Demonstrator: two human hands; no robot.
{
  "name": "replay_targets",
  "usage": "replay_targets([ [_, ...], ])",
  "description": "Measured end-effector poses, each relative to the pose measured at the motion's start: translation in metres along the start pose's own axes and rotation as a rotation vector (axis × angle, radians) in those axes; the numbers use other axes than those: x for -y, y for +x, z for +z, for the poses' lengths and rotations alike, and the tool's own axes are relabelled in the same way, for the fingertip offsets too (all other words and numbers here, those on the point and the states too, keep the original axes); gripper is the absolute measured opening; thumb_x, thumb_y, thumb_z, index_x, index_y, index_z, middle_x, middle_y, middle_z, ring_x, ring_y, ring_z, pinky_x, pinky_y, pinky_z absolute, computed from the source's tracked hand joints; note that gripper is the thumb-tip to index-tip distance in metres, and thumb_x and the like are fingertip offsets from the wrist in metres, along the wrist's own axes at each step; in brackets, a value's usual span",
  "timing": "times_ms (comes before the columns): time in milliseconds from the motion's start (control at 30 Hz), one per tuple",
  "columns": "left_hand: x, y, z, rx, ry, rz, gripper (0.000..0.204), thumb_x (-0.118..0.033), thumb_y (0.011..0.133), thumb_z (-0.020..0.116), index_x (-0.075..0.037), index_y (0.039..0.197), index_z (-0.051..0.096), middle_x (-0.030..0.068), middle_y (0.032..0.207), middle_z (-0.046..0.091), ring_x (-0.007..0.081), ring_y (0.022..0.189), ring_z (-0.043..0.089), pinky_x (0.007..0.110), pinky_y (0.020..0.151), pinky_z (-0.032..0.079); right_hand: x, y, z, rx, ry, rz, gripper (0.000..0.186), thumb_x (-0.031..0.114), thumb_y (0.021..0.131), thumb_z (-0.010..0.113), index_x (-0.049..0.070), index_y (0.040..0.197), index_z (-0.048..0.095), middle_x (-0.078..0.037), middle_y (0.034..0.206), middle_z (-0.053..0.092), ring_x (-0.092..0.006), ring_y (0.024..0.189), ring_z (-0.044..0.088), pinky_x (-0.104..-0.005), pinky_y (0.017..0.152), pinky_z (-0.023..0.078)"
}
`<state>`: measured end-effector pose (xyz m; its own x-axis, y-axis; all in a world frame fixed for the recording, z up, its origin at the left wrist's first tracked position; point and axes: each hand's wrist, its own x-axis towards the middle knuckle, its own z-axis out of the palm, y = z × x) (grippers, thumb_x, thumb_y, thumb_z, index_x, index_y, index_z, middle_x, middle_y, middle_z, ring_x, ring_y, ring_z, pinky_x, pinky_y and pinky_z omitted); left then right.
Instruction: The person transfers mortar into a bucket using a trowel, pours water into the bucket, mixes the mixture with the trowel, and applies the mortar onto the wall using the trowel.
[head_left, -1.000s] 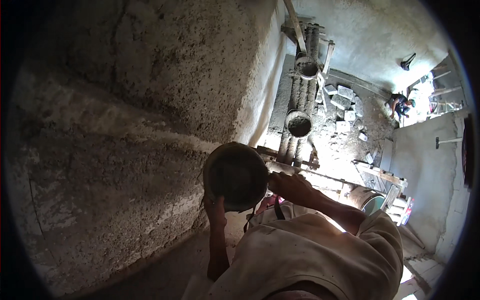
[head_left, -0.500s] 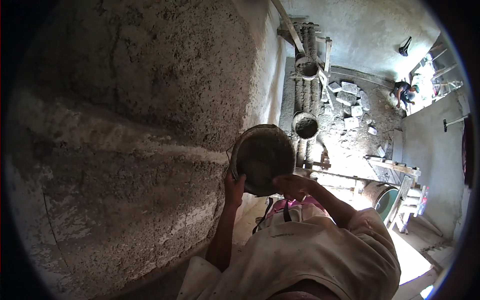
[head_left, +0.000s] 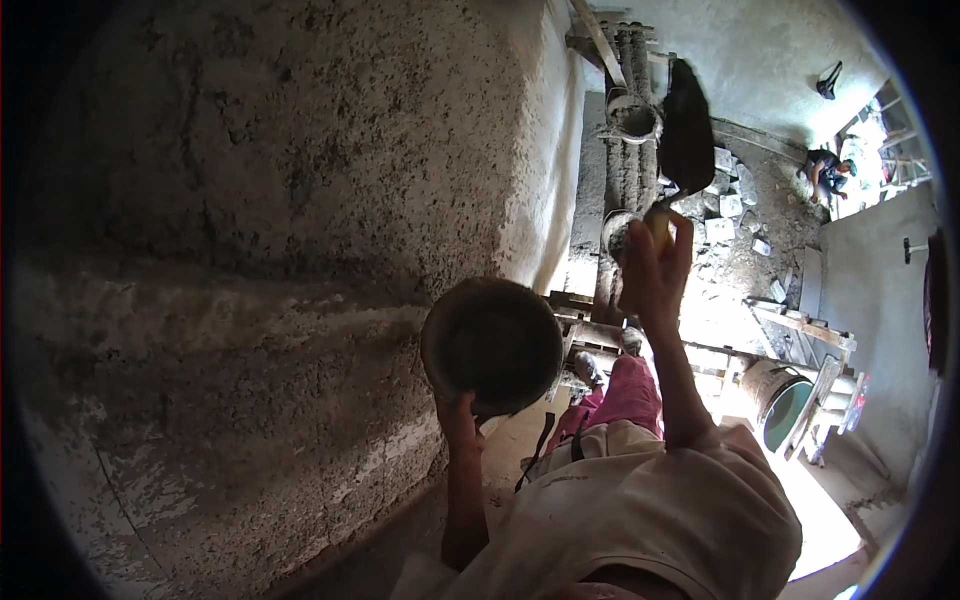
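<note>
High beside a rough grey plastered wall (head_left: 250, 250), a person's left hand (head_left: 458, 415) props a round dark metal mortar pan (head_left: 492, 345) from below, fingers curled on its lower rim. The right hand (head_left: 655, 270) is raised, fingers wrapped tight round the handle of a dark flat-bladed trowel (head_left: 686, 140). The pan sits just beside the wall, at chest height above a wooden scaffold (head_left: 600, 335). Held by one edge only, the pan could tip and spill, or drop to the rubble-strewn floor (head_left: 740, 250) below.
</note>
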<state>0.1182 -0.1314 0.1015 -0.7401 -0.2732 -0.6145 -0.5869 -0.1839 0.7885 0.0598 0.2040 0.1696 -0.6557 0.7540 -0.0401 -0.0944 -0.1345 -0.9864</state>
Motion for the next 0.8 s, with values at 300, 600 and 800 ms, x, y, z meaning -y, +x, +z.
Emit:
replay_targets([
  [300, 0.013, -0.038, -0.012, -0.15, -0.016, 0.022, 0.061, -0.007, 0.078, 0.061, -0.005, 0.136, 0.042, 0.0125, 0.126, 0.054, 0.0252, 0.113, 0.053, 0.036, 0.095, 0.043, 0.004, -0.072, 0.274, 0.401, -0.247, -0.402, 0.037, 0.023, 0.092, 0.056, 0.003, 0.12, 0.041, -0.013, 0.089, 0.058, -0.0231, 0.067, 0.06, -0.0364, 0.057, 0.05],
  [600, -0.009, -0.045, 0.008, -0.137, -0.011, 0.071, 0.062, -0.007, 0.077, 0.061, -0.005, 0.136, 0.043, 0.0113, 0.124, 0.054, 0.0243, 0.113, 0.053, 0.035, 0.092, 0.045, 0.08, -0.066, 0.094, 1.228, -0.296, -0.25, 0.053, 0.035, 0.093, 0.057, 0.011, 0.136, 0.038, -0.016, 0.111, 0.058, -0.03, 0.093, 0.065, -0.0364, 0.069, 0.056],
  [800, -0.034, -0.026, 0.042, 0.064, 0.452, 0.49, 0.055, -0.009, 0.082, 0.059, -0.002, 0.135, 0.044, 0.0148, 0.123, 0.057, 0.0251, 0.109, 0.056, 0.037, 0.091, 0.046, -0.046, -0.048, -0.049, 1.063, -1.07, -0.495, 0.043, 0.029, 0.088, 0.058, 0.015, 0.127, 0.047, -0.013, 0.097, 0.059, -0.0285, 0.07, 0.067, -0.0378, 0.056, 0.054],
])
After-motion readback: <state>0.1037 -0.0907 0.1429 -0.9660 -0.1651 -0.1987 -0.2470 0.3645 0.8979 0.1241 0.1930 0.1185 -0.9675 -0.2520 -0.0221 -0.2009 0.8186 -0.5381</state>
